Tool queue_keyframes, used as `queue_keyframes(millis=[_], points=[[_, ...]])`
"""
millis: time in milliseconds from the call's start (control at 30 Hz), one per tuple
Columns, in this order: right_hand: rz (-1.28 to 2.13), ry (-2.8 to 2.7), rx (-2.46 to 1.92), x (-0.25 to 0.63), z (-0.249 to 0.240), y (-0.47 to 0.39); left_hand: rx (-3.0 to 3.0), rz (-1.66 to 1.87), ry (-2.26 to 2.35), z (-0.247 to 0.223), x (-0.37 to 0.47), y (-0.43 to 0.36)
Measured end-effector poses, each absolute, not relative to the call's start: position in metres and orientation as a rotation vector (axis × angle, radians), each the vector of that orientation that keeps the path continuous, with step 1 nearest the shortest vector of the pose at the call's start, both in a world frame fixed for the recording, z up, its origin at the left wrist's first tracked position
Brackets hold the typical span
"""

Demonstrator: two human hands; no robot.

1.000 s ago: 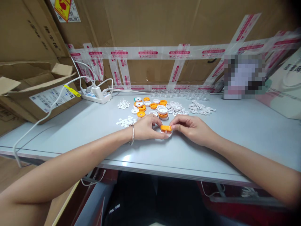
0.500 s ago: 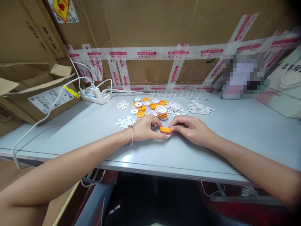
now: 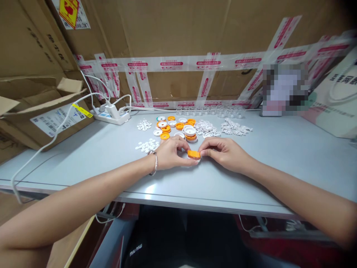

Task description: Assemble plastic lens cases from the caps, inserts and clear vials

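With the orange piece [image 3: 193, 153] as the clock's centre, the left hand [image 3: 173, 152] holds it from nine o'clock, thumb in front and fingers behind; a whitish part shows below, mostly covered. The right hand [image 3: 223, 152] pinches narrowly at its three o'clock edge. The step in hand looks like a two-handed adjustment of these small parts, which calls for a steady left grip and light, level pressure from the right fingertips. Around them on the grey worktop [image 3: 273, 163], an open cardboard box [image 3: 28, 130] lies towards ten, then a power strip [image 3: 118, 118], also at ten; small white discs [image 3: 146, 145] between nine and ten; orange and white wheels [image 3: 166, 128] at eleven; clear cups [image 3: 212, 111] between twelve and one; pale openwork pieces [image 3: 206, 128] at one; a pixelated object [image 3: 281, 89] at two. Taped cardboard [image 3: 189, 22] walls the back.
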State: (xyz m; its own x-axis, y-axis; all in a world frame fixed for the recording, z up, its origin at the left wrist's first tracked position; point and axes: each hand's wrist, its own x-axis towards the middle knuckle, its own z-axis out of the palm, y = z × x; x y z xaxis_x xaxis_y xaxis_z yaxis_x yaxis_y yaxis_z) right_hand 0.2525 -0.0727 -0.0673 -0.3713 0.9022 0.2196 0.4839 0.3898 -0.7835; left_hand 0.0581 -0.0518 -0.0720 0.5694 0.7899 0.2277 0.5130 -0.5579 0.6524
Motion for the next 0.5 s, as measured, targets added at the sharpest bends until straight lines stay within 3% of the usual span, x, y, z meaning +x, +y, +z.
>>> queue_keyframes(millis=[500], points=[[0.615,-2.186,-1.019,0.2549,-0.0676,-0.0745,2.38,0.702,0.983,-0.0731,0.0537,-0.0516]])
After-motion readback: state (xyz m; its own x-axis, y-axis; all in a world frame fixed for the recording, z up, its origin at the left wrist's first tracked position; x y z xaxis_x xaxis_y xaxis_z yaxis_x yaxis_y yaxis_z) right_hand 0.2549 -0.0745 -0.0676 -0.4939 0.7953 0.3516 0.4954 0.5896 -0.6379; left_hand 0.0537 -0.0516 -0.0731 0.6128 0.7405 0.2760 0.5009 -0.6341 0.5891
